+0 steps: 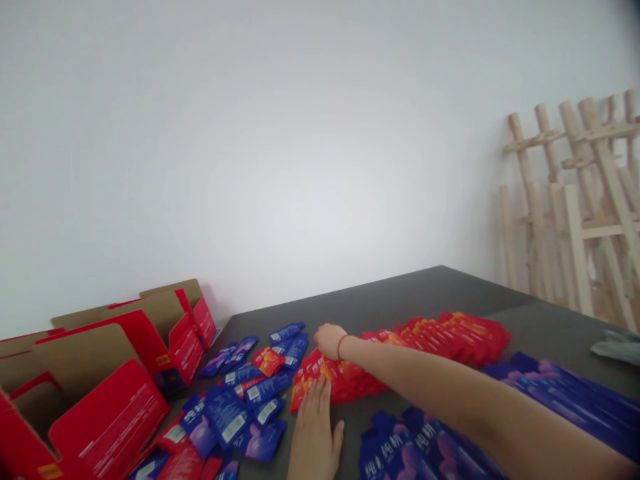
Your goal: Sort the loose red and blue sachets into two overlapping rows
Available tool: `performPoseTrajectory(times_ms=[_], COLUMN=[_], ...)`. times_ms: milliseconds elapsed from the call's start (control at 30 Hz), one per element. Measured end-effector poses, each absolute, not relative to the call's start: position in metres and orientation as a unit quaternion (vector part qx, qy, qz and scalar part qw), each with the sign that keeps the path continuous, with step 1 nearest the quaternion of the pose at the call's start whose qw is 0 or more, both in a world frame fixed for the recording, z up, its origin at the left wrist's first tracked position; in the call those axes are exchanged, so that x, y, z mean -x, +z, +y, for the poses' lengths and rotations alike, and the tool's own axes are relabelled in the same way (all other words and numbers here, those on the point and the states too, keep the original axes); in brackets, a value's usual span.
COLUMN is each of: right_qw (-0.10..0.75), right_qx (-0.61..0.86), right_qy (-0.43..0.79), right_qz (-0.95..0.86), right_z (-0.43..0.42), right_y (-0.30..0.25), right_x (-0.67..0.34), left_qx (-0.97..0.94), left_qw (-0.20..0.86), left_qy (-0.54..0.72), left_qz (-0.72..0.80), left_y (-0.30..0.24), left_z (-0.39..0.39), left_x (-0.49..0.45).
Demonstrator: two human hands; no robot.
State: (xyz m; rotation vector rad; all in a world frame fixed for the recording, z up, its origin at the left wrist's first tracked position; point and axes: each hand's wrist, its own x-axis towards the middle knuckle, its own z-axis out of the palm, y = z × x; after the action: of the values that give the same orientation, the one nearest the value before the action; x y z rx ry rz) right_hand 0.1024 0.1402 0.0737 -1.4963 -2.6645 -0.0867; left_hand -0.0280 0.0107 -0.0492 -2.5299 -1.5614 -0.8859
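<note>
**Both hands on a heap of red sachets at mid-tabletop**

The red sachets (320, 377) are small flat foil packets, bright red with orange print, lying in a loose overlapping heap near the middle of the dark grey tabletop (400, 293). The left hand (313, 427) lies flat and palm down, fingers straight and spread, with the fingertips on the near edge of the heap. The right hand (330, 341) has a red cord at the wrist and rests on the far side of the same heap. It looks curled, but I cannot tell whether it grips anything.

A long fanned row of red packets (450, 333) runs from the heap toward the right edge. Scattered blue sachets (250, 393) with white labels lie just left of the heap. More blue-purple packets (550, 393) lie in rows along the near right side.

At the left edge stand several red cartons (115, 413), open, brown card inside. Their contents cannot be made out.

A grey cloth (615, 347) lies at the right edge, and wooden frames (575, 220) lean against the wall beyond.
</note>
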Motion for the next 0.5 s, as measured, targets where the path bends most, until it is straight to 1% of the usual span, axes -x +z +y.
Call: performPoseTrajectory(times_ms=[267, 500], right_qw=[0.069, 0.068], right_qx=[0.406, 0.392], right_qy=[-0.023, 0.003], right_qz=[-0.911, -0.918], right_z=[0.143, 0.142], right_y=[0.059, 0.042], right_x=[-0.031, 0.009], left_qx=[0.822, 0.818], left_qw=[-0.002, -0.041], left_qy=[-0.271, -0.232], left_qz=[-0.502, -0.525], left_y=[-0.054, -0.036], left_z=[0.011, 0.005], left_x=[0.029, 0.024])
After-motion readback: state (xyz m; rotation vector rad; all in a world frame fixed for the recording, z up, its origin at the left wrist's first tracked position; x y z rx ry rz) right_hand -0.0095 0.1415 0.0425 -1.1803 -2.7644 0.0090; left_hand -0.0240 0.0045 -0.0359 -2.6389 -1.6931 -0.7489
